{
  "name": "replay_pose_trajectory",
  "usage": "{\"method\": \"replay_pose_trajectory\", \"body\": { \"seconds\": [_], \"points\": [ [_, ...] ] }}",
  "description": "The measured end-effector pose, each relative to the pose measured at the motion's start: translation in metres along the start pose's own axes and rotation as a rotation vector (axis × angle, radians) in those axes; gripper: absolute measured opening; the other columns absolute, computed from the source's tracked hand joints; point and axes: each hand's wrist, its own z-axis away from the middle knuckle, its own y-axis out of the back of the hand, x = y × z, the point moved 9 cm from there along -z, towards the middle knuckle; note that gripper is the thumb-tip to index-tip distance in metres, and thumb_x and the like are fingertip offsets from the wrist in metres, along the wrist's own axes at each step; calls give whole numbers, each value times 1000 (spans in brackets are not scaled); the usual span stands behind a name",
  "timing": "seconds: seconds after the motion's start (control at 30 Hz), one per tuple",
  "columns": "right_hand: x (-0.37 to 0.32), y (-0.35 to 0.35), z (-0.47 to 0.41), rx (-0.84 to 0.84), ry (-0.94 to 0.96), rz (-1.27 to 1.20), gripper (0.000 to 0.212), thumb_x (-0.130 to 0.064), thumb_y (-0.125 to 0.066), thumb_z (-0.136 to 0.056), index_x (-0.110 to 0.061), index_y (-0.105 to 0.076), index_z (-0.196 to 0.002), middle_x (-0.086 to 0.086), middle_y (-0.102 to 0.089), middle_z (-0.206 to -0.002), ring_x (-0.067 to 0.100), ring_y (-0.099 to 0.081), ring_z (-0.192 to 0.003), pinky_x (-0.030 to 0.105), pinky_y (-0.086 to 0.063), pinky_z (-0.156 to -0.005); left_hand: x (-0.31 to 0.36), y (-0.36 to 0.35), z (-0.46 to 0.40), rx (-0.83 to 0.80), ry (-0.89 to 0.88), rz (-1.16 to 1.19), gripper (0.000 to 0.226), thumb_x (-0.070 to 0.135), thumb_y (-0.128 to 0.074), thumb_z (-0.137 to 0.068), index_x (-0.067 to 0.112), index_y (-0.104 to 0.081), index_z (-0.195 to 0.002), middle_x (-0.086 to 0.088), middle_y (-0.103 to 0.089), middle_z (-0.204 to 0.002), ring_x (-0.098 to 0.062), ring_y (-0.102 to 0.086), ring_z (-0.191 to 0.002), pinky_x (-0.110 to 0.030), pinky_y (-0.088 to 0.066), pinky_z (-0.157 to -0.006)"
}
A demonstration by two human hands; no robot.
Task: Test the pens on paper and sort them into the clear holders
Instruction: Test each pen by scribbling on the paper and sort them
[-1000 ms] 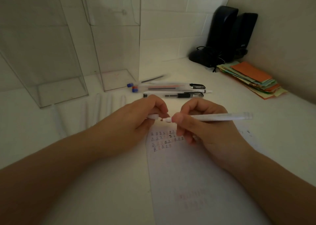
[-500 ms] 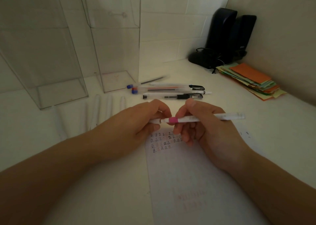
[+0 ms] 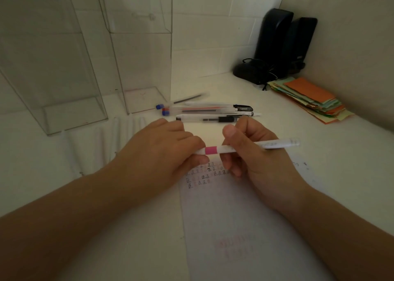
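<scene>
Both hands hold one white pen (image 3: 245, 147) level above the paper (image 3: 234, 227) near the table's front edge: the left hand (image 3: 162, 152) pinches its capped end, the right hand (image 3: 251, 154) is curled round the barrel. A half-seated cap could drop off on the way to the holders (image 3: 70, 78) at the back left, or the pen could go in the wrong one.

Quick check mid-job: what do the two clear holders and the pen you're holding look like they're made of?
Left clear holder and right clear holder: rigid transparent sheet, probably acrylic; the wall tiles show through and the edges are straight and sharp, though glass cannot be ruled out. Pen, held by the left hand and right hand: matte white barrel with a pink band, most likely plastic.
</scene>
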Motion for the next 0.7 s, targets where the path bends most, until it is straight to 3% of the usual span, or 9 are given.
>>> {"method": "replay_pose_trajectory", "body": {
  "seconds": [0.13, 0.27, 0.37, 0.43, 0.53, 0.7],
  "points": [
    [-3, -3, 1, -26, 27, -97, 30, -26, -52, -89, -7, -41, -69, 0, -58, -51, 15, -44, -39, 21, -40, -41, 7, 1, -1, 24, -25, 21, 55, 43, -17, -95, 16, -60, -75, 4, -57, -57, -14, -49, -50, -20, -32, -56],
    [0, -3, 1, -35, 15, -167, 25, -23, -49, -87, -8, -43, -68, 4, -59, -52, 15, -45, -38, 21, -40, -40, 8, 4, 0, 44, 48, 122, 38, 43, -32, -90, 18, -57, -75, 8, -46, -56, -10, -39, -51, -17, -26, -51],
    [6, 0, 0, -21, -22, -167, 27, -26, -51, -86, -10, -45, -65, 5, -56, -49, 15, -42, -37, 21, -35, -38, 2, -11, 1, -55, 199, 307, 22, 41, -41, -89, 31, -44, -71, 11, -39, -57, -4, -38, -54, -14, -29, -52],
    [8, -2, 1, -28, -55, -116, 32, -29, -56, -85, -10, -46, -62, 4, -52, -45, 14, -37, -34, 19, -30, -36, 8, -23, 2, -115, 166, 396, 25, 41, -50, -88, 36, -38, -66, 12, -42, -59, -1, -45, -61, -13, -33, -58],
    [1, -6, 4, -39, -68, -65, 33, -31, -59, -78, -10, -45, -57, 2, -44, -40, 9, -35, -32, 18, -27, -35, 15, -33, 3, -203, 117, 403, 19, 51, -56, -79, 40, -43, -71, 17, -48, -67, 6, -47, -69, -9, -36, -66],
    [-32, 21, 1, -33, -88, 47, 36, -36, -59, -81, -18, -51, -52, -1, -43, -39, 12, -31, -35, 20, -26, -36, 18, -36, 4, -313, 133, 333, 17, 53, -54, -77, 39, -43, -79, 15, -47, -77, -1, -46, -72, -12, -37, -65]
  ]
}}
